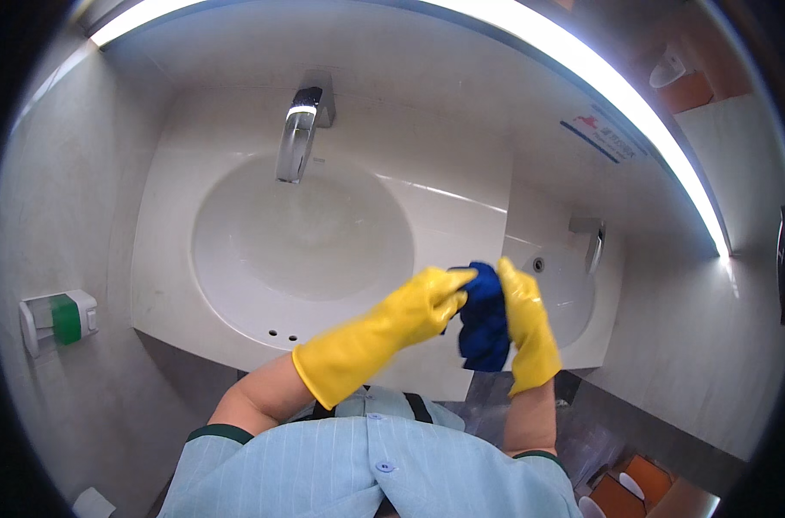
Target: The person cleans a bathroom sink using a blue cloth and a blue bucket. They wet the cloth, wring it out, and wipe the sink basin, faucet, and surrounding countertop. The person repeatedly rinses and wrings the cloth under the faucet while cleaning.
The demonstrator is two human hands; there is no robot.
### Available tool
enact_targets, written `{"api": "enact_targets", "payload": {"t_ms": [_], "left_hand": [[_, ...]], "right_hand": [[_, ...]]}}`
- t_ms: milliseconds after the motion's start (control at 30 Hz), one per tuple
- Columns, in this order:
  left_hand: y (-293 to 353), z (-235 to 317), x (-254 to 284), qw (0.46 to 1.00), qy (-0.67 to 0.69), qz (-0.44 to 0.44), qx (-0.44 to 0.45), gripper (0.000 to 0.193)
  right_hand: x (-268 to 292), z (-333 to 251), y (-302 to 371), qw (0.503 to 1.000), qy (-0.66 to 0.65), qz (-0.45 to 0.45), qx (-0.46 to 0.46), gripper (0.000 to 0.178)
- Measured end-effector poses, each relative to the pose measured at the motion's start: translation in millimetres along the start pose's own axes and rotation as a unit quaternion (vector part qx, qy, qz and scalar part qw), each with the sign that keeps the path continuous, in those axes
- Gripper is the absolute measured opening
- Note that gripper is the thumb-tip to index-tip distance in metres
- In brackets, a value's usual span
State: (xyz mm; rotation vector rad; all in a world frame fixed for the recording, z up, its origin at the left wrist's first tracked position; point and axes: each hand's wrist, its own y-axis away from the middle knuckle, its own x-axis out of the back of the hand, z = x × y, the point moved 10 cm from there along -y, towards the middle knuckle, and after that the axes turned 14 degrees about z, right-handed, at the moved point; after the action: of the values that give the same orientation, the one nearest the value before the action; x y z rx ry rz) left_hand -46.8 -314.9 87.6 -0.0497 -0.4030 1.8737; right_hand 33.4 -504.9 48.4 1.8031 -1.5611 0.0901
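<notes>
A dark blue cloth (485, 326) hangs in loose folds between my two hands, above the counter between the basins. My left hand (434, 298), in a long yellow rubber glove, is closed on the cloth's upper left side, fingers pointing right. My right hand (523, 302), gloved the same way, grips the cloth's right edge, fingers pointing up and away from me. Part of the right fingers is hidden behind the cloth. The large white washbasin (211, 285) lies to the left of my hands, with a wet-looking inner surface.
A chrome faucet (297, 142) stands behind the large basin. A smaller-looking second basin (565, 302) with its own faucet (592, 246) is at the right. On the left wall hangs a soap dispenser (60, 319) with green liquid. A bright light strip (573, 56) runs along the back.
</notes>
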Motion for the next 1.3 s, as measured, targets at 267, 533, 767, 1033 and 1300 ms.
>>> {"api": "enact_targets", "payload": {"t_ms": [267,533,767,1033,1300], "left_hand": [[-76,-85,44,0.973,-0.028,0.179,0.144,0.064],[-25,-105,78,0.951,0.029,0.249,0.181,0.058],[-18,-113,106,0.938,0.049,0.263,0.222,0.055],[-40,-113,113,0.936,0.019,0.267,0.231,0.049],[-31,-84,111,0.939,0.016,0.245,0.24,0.045]], "right_hand": [[17,-73,-37,0.897,0.184,0.29,0.278,0.066],[-86,-85,-111,0.891,0.3,0.281,0.192,0.103],[-210,-178,-131,0.829,0.346,0.246,0.364,0.1],[-243,-202,-143,0.82,0.308,0.181,0.447,0.089],[-149,-136,-136,0.775,0.293,0.169,0.534,0.075]]}}
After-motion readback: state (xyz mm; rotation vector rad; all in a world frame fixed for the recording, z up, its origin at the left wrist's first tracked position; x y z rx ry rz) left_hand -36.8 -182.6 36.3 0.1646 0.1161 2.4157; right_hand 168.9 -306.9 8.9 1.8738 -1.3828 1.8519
